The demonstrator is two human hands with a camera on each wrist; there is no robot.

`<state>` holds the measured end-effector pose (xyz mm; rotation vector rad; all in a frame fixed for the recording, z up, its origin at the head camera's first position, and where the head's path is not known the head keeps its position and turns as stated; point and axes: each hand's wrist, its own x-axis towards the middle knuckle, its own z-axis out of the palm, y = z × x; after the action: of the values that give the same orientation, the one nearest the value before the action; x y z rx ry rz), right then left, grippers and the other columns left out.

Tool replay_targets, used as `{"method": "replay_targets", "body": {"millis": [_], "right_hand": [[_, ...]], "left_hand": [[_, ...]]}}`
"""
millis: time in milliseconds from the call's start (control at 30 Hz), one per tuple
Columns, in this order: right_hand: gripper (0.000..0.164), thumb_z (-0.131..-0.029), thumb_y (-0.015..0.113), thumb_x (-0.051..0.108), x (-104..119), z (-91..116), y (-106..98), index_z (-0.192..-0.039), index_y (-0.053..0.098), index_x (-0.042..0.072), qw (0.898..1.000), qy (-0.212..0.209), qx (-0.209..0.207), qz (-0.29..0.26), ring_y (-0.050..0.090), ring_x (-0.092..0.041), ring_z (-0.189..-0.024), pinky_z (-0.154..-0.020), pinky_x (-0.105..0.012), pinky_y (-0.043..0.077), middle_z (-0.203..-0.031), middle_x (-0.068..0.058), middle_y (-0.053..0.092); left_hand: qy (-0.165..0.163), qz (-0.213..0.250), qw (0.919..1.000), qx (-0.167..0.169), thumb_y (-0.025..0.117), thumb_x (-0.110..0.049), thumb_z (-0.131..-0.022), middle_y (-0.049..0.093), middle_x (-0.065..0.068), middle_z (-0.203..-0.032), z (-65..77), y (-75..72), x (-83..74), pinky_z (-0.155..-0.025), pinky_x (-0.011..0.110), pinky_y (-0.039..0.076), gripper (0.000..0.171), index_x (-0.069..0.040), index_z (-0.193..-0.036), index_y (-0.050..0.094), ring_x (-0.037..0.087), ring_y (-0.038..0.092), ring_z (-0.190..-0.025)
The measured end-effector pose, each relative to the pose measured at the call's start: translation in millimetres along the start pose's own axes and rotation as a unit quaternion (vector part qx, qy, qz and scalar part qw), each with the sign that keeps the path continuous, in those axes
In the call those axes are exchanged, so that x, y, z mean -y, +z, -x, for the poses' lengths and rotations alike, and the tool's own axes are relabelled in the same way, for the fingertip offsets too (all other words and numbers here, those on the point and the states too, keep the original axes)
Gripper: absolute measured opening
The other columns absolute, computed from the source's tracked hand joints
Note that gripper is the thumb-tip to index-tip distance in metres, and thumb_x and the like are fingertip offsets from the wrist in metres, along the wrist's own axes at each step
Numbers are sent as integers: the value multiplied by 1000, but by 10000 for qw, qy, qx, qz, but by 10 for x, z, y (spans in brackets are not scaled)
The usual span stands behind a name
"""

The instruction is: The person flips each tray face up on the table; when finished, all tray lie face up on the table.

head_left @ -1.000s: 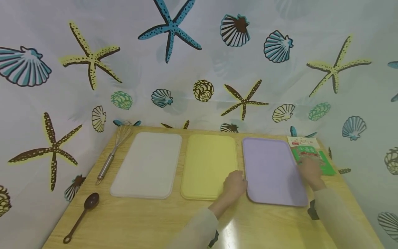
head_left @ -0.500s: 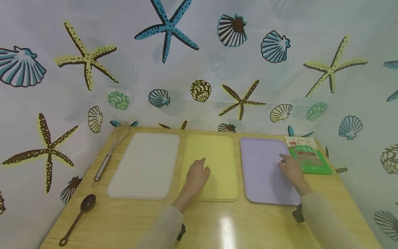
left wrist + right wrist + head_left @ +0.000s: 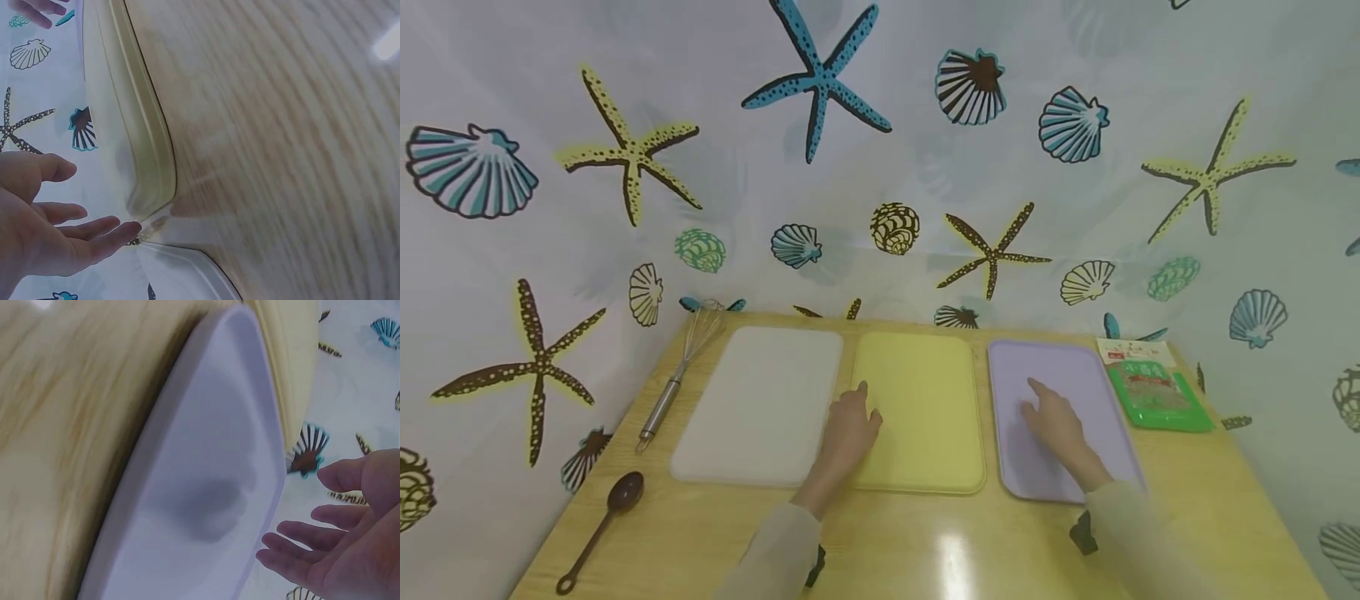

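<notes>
Three trays lie side by side on the wooden table: a white tray (image 3: pixel 758 407), a yellow tray (image 3: pixel 921 408) and a purple tray (image 3: pixel 1022 475). My left hand (image 3: pixel 848 429) hovers where the white and yellow trays meet, fingers loosely extended and holding nothing; the left wrist view shows this hand (image 3: pixel 62 222) with its fingers apart. Over the purple tray is my right hand (image 3: pixel 1056 423), its fingers relaxed around nothing. In the right wrist view the same hand (image 3: pixel 350 531) casts a shadow on the purple tray (image 3: pixel 187 437).
A whisk (image 3: pixel 679 375) lies left of the white tray, with a dark brown spoon (image 3: pixel 602 525) nearer the front. At the back right rests a green and white food packet (image 3: pixel 1153 387). A curtain (image 3: pixel 865 175) printed with shells and starfish hangs behind the table (image 3: pixel 880 550).
The left hand has moved left from between the yellow and purple trays to the white tray's edge. The right hand has left the packet and moved left over the purple tray.
</notes>
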<state>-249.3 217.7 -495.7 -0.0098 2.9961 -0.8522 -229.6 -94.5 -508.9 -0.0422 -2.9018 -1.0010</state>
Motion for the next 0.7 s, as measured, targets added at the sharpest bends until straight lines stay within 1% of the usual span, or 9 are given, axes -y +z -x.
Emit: {"method": "replay_targets", "body": {"millis": [67, 133, 233, 333, 433, 533, 600, 667, 700], "right_hand": [[53, -95, 50, 15, 101, 14, 84, -142, 39, -5, 9999, -126, -10, -101, 58, -28, -67, -57, -40, 52, -133, -32, 50], [53, -95, 50, 14, 207, 24, 153, -143, 39, -4, 9995, -233, 14, -227, 45, -16, -50, -44, -28, 43, -127, -30, 55], [52, -93, 52, 11, 354, 29, 231, -141, 40, -6, 9984, -437, 3, -359, 34, -10, -41, -36, -24, 36, -114, -27, 59], [51, -93, 53, 10, 459, 10, 303, -140, 42, -7, 9975, -636, -50, -291, 46, -15, -49, -46, -30, 47, -115, -27, 61], [51, -93, 54, 8, 538, -22, 377, -140, 42, -7, 9968, -755, -20, -267, 48, -17, -51, -48, -31, 48, -105, -25, 63], [53, -93, 56, 8, 607, -40, 443, -141, 40, -7, 9964, -765, 126, -352, 36, -9, -41, -39, -23, 38, -90, -20, 62], [53, -93, 57, 7, 645, -35, 475, -141, 40, -8, 9959, -829, 177, -306, 32, -7, -42, -41, -20, 36, -87, -19, 62], [54, -93, 58, 7, 674, -26, 507, -140, 39, -10, 9956, -848, 261, -300, 35, -11, -43, -44, -25, 42, -86, -22, 63], [53, -92, 58, 7, 684, -19, 523, -139, 40, -11, 9955, -886, 255, -238, 45, -15, -48, -50, -29, 49, -88, -23, 64]], "left_hand": [[7, -117, 9999, -32, 58, -15, -93, 52, 29, -129, 9, 4, 36, -85, 50, 51, 55, 7, -141, 41, 44, 54, -105], [-3, -234, 9997, -18, 58, -16, -93, 51, 28, -130, 18, 2, 66, -83, 48, 51, 56, 6, -142, 40, 41, 54, -102], [44, -347, 9994, -9, 59, -17, -93, 50, 28, -131, 30, -1, 107, -76, 45, 51, 57, 4, -142, 40, 38, 53, -97], [15, -357, 9993, 69, 60, -18, -93, 49, 28, -132, 40, -5, 141, -74, 44, 52, 58, 3, -143, 40, 37, 53, -97], [-8, -405, 9991, 159, 60, -19, -93, 47, 29, -133, 48, -11, 172, -78, 46, 52, 59, 2, -144, 39, 38, 53, -99], [-19, -459, 9986, 263, 60, -20, -93, 49, 29, -131, 49, -18, 198, -80, 46, 51, 59, 3, -144, 39, 37, 53, -99], [-25, -514, 9981, 337, 59, -20, -93, 50, 28, -129, 44, -20, 211, -80, 45, 51, 59, 3, -144, 39, 36, 52, -99], [1, -558, 9977, 396, 59, -20, -93, 52, 29, -126, 36, -19, 222, -79, 45, 51, 59, 4, -143, 40, 36, 52, -98], [16, -583, 9974, 424, 59, -20, -93, 53, 29, -124, 33, -19, 225, -79, 44, 50, 58, 4, -142, 40, 35, 51, -97]]}}
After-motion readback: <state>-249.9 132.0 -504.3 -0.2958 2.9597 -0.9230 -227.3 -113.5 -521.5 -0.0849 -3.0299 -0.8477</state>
